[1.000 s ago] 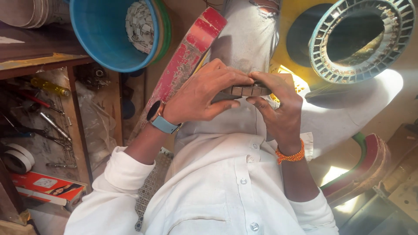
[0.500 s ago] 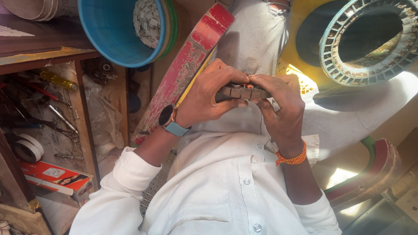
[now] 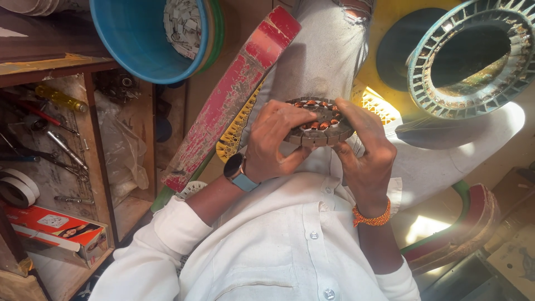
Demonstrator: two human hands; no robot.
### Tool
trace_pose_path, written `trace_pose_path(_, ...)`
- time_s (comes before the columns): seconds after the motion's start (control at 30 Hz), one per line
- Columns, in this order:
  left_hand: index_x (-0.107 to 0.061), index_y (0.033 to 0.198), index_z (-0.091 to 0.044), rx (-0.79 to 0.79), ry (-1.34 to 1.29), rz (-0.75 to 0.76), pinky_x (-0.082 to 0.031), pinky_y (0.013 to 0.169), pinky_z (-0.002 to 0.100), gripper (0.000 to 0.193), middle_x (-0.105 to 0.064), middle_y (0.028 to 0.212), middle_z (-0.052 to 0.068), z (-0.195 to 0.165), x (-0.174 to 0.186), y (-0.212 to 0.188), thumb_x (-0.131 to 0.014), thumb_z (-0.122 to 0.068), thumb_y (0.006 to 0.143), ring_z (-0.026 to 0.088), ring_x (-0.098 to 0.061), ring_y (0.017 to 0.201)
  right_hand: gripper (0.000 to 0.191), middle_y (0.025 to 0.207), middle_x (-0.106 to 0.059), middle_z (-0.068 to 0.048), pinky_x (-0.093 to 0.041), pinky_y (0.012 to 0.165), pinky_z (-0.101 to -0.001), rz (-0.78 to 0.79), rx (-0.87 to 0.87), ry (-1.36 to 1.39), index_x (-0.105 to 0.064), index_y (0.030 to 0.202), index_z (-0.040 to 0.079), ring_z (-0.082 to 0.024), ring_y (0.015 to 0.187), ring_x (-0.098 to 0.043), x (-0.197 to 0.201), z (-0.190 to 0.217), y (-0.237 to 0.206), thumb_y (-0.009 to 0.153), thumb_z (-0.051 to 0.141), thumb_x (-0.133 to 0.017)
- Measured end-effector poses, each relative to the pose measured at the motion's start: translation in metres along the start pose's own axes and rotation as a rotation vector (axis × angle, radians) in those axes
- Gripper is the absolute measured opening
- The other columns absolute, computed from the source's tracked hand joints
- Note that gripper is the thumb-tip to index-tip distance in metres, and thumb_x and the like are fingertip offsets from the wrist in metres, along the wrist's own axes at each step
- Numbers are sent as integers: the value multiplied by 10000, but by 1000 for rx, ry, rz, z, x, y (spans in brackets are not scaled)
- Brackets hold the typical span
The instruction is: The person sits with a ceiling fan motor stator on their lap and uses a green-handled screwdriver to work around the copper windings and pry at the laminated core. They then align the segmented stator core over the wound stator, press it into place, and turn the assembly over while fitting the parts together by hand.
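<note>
Right at the middle of the view, both hands close around a round motor stator (image 3: 320, 122), a grey ring with copper-coloured windings showing in its slots, held over the lap of the person in the white shirt (image 3: 290, 245). Which side is which needs care, since the view looks down along the body: the hand with the blue-strapped watch (image 3: 237, 171) at its wrist is the left hand (image 3: 273, 142), and it grips the stator's near-left rim, fingers curled over the top face and thumb pressed under the edge. On the opposite side of the stator, the right hand (image 3: 365, 150), with an orange beaded bracelet (image 3: 372, 216) on its wrist, clasps the rim with its fingers wrapped around the edge. Both forearms rise from rolled white sleeves and bend inward to meet at the stator. Just beside the stator, toward the left hand, a worn red board (image 3: 234, 95) leans diagonally. Farther off on that side sits a blue bucket (image 3: 139, 39), and well apart on the right-hand side lies a large finned metal ring (image 3: 473, 56).
</note>
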State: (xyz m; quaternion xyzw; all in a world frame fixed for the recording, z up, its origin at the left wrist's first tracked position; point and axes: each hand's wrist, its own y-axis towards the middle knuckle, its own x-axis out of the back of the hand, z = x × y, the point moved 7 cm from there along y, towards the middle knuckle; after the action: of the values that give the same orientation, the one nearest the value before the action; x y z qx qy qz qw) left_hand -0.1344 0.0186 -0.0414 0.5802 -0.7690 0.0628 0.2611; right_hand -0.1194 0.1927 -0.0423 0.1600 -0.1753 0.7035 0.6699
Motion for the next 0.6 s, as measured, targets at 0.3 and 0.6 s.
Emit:
trace_pose_path(0.3,-672,1103,-90,13,17,-87,-509,944,389,410,-713,1116,29,16,-8,-3,-824,-63,724,248,-676,1057,358,1310,-695,-114,-530,1126,-410,41,26,-63,-654,1330,51,-313,1312,-635,-8,0,8,1022,230,-688)
trace_pose_path(0.6,-687,1043,-75,47,-15,-127,-539,919,373,408,-720,1048,40,29,-7,1,-792,-80,648,252,-660,1007,275,1285,-695,-96,-508,1144,-420,21,39,-62,-658,1229,55,-304,1300,-622,-18,0,14,976,145,-720)
